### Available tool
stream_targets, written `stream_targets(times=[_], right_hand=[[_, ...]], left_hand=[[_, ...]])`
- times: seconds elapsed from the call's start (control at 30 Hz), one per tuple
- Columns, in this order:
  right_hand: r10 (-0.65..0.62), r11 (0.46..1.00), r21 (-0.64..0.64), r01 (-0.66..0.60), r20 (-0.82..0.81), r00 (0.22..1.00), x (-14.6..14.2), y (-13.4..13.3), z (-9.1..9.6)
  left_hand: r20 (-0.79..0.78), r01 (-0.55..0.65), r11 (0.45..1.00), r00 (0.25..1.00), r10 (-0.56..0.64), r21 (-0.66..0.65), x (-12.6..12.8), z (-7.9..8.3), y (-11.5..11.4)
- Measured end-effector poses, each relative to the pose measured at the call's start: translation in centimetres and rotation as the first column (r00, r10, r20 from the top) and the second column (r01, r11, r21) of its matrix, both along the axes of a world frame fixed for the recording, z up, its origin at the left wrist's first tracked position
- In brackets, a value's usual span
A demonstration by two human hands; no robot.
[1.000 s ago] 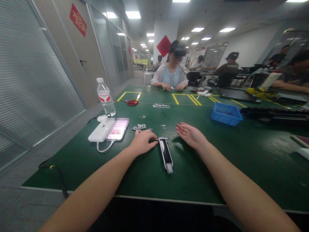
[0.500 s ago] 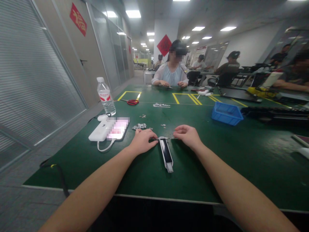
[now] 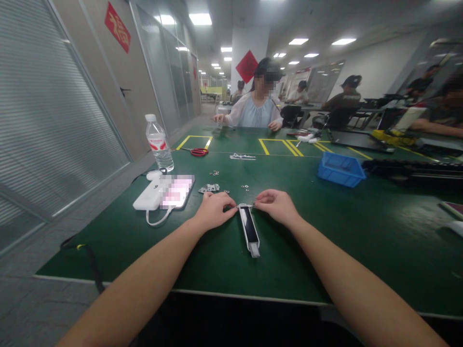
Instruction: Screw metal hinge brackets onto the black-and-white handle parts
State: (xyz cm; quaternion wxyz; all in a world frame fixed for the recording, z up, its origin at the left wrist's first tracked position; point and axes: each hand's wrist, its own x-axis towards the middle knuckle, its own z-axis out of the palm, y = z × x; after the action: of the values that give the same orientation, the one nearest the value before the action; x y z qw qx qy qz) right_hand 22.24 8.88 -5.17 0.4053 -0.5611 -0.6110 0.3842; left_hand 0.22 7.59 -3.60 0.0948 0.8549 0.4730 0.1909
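You worked at the far end of a slim black-and-white bar (image 3: 249, 229) that lay flat on the green worktop (image 3: 325, 250), running from near to far between your forearms. Your left hand (image 3: 215, 210), knuckles up and fingers curled under, pinched the left side of the bar's far end. Your right hand (image 3: 277, 206), curled the same way, pinched the right side of that end (whatever small part sat between the fingertips was too small to make out). The near end of the bar pointed back toward you, well clear of the worktop's edge.

Just beyond your left hand lay a small metal hinge (image 3: 210, 189), with a scatter of tiny washers (image 3: 246, 186) to its right. Farther left, a white power bank (image 3: 149, 198) and a phone (image 3: 177, 192) rested side by side, touching, and a water bottle (image 3: 159, 149) stood upright behind them. Red-handled scissors (image 3: 198, 152) lay farther off, beside yellow tape markings (image 3: 275, 143). A row of metal parts (image 3: 241, 156) lay to their right. A blue bin (image 3: 340, 169) sat off to the right, well apart from your hands. Across the worktop, a person in a pale top (image 3: 257, 113) sat facing you, hands busy at the far edge.
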Motion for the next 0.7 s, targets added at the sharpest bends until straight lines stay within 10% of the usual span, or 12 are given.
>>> stream_targets(times=[0.7], right_hand=[[0.175, 0.985, 0.013, -0.175, -0.169, 0.97, 0.21, 0.36, -0.38]], left_hand=[[-0.018, 0.007, 1.0, 1.0, -0.007, 0.001, -0.01, 0.0, 0.09]])
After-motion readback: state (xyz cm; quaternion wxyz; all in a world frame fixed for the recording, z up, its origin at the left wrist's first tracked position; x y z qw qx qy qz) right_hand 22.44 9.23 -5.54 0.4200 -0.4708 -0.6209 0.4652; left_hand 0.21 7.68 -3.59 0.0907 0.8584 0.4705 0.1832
